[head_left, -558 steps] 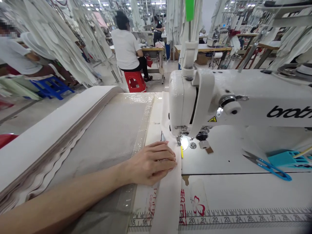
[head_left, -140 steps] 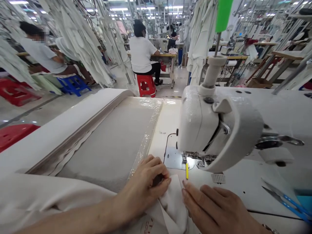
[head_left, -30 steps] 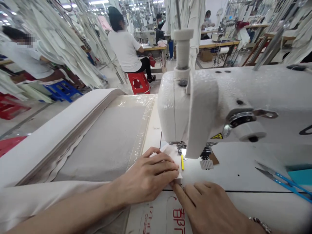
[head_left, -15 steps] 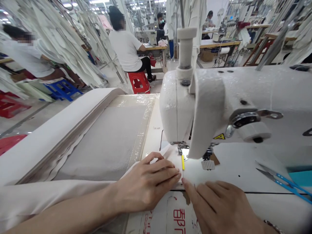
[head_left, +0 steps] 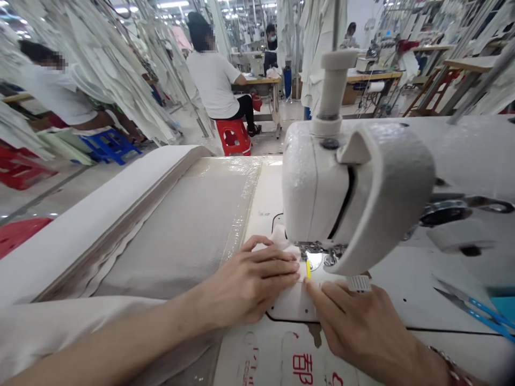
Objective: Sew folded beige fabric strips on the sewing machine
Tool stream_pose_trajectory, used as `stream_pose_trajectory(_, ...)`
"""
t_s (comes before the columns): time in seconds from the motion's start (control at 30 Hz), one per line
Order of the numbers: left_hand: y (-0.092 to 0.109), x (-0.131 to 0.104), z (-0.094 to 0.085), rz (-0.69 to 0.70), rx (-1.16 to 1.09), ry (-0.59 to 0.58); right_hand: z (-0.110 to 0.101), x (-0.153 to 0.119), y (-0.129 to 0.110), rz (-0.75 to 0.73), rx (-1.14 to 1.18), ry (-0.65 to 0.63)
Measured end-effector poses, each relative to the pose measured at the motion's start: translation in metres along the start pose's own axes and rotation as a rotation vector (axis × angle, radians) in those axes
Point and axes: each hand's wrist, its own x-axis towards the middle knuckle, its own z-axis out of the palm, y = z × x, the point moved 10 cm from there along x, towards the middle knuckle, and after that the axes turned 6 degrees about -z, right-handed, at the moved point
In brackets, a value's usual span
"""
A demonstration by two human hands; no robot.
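Observation:
My left hand (head_left: 255, 279) lies on a strip of pale cloth (head_left: 296, 292), its fingers stretched side by side just left of the presser foot (head_left: 304, 253). To the right, my right hand (head_left: 354, 316) rests on the machine bed with the index finger extended and the other fingers bent; its thumb is hidden. That index fingertip touches the cloth's edge at the near end of a yellow strip (head_left: 308, 269). Above both hands stands the white head of a sewing machine (head_left: 311, 187). Beneath my left forearm, more pale cloth (head_left: 72, 327) spreads over the table.
Blue-handled thread snips (head_left: 475, 308) lie at the right. A large grey cloth panel (head_left: 169, 230) covers the left side under clear plastic. Beyond the table, a person sits on a red stool (head_left: 233, 136); another sits on a blue stool (head_left: 110, 143) among hanging white cloth.
Both hands have moved forward, toward the presser foot, and the cloth's near end has gone with them. The view has shifted, so the machine head appears farther right.

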Motion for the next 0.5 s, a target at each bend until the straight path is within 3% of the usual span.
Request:
stream_pose_trajectory(0.17, -0.029, 0.009, 0.003, -0.111, -0.001, 0.036, 0.004, 0.005, 0.009, 0.001, -0.193, 0.011)
stream_pose_trajectory(0.37, -0.063, 0.003, 0.011, -0.398, -0.023, -0.007, 0.002, 0.005, 0.002, -0.028, -0.195, -0.011)
stream_pose_trajectory(0.5, -0.061, -0.007, -0.011, -0.465, 0.110, 0.022, 0.002, 0.001, -0.001, -0.037, -0.196, -0.014)
